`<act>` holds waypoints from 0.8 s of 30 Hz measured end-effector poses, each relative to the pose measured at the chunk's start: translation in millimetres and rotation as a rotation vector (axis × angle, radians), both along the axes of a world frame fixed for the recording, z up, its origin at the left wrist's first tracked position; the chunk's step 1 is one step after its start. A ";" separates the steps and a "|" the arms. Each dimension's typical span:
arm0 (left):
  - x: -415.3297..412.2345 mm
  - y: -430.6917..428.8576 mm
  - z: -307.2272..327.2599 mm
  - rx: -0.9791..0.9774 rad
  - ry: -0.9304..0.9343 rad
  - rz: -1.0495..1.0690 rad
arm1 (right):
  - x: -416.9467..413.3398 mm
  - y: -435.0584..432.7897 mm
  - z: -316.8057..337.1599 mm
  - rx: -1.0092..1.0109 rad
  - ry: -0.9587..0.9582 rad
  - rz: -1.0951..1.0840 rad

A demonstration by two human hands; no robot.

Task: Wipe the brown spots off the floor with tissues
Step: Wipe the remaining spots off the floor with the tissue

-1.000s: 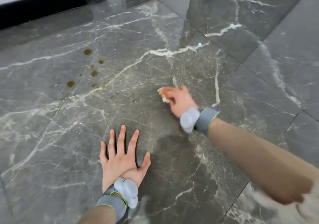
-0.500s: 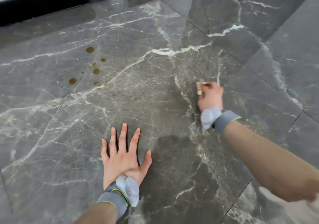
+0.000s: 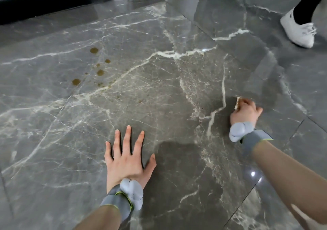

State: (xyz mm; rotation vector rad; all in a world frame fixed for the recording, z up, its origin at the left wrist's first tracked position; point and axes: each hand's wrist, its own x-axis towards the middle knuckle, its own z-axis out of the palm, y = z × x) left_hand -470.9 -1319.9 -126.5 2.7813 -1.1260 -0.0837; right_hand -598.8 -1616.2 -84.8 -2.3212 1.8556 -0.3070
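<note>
Your right hand [image 3: 245, 110] at right of frame grips a crumpled brown-stained tissue [image 3: 237, 102]; your left hand [image 3: 126, 156] lies flat, fingers spread, low centre; the round brown spots [image 3: 94, 50] cluster upper left on the grey marble floor [image 3: 159, 91], nearer your left hand, well apart from the tissue.

Only one view here, a wide-angle cam on the person's head. It faced forward and down at the marble floor [image 3: 159, 97], pretty close in, low over it. The left hand [image 3: 125, 160] sat bottom-centre, the right hand [image 3: 245, 112] at mid-right, and the black skirting [image 3: 53, 5] crossed the top-left corner.
</note>
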 end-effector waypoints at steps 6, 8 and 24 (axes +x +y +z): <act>-1.2 -0.4 -1.6 0.003 -0.006 -0.004 | 86.9 93.3 0.7 0.085 0.051 0.728; -0.8 -0.5 -0.8 0.003 -0.003 0.000 | 94.4 119.2 -9.1 0.123 -0.036 0.953; 1.2 -0.8 -4.0 0.006 -0.033 0.007 | 77.4 89.2 -9.4 0.020 -0.031 0.660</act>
